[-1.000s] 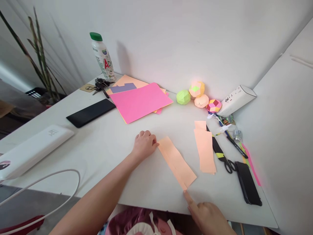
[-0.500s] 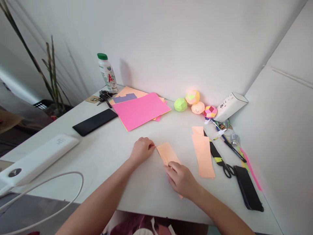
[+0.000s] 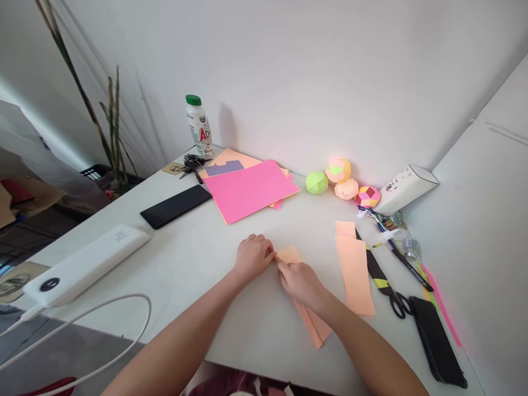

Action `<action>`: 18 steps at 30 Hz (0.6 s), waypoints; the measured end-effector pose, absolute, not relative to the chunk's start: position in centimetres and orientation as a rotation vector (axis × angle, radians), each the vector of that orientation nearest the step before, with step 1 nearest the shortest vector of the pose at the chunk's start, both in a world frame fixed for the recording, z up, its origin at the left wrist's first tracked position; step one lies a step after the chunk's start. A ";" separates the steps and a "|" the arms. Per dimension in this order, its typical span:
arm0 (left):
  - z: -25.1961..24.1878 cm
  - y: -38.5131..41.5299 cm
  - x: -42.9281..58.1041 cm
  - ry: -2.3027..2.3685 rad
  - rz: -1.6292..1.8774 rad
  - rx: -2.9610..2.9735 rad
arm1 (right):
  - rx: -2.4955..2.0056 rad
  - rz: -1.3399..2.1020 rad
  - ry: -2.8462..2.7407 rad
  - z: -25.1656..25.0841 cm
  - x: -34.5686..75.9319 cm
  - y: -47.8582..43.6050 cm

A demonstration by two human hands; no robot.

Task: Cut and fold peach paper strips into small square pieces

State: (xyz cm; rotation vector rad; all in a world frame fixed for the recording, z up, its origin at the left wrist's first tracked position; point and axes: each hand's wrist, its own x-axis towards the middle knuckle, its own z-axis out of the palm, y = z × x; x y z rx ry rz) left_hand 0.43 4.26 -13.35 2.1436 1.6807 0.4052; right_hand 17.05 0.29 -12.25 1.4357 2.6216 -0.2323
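Note:
A peach paper strip (image 3: 312,325) lies slanted on the white table with a lengthwise crease or folded edge along its left side. My left hand (image 3: 254,256) is closed at the strip's upper left corner, pinching it between thumb and finger. My right hand (image 3: 302,284) lies over the middle of the strip, fingers curled, its fingertips pressing the edge right beside my left fingertips. Most of the strip's middle is hidden under that hand. To the right, a small stack of peach paper strips (image 3: 355,272) rests near black scissors (image 3: 390,289) with yellow bands.
Pink sheets (image 3: 251,190) and a black phone-like slab (image 3: 176,206) lie at the back left, near a bottle (image 3: 199,126) and keys (image 3: 193,162). Faceted paper balls (image 3: 317,182) sit along the wall. A white power bank (image 3: 88,264) with cable is left; a black case (image 3: 438,341) right.
My right hand has slid up along the strip to my left fingertips, uncovering the lower end. My left hand stays at the corner. The whole view has shifted slightly.

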 end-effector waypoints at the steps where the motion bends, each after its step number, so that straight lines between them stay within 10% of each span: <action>1: -13.3 4.3 0.4 1.684 0.397 2.141 | 1.432 -0.226 2.613 -12.2 17.0 0.4; 18: -12.9 4.4 0.8 1.696 0.324 2.137 | 1.334 0.095 2.614 -13.1 19.3 -4.6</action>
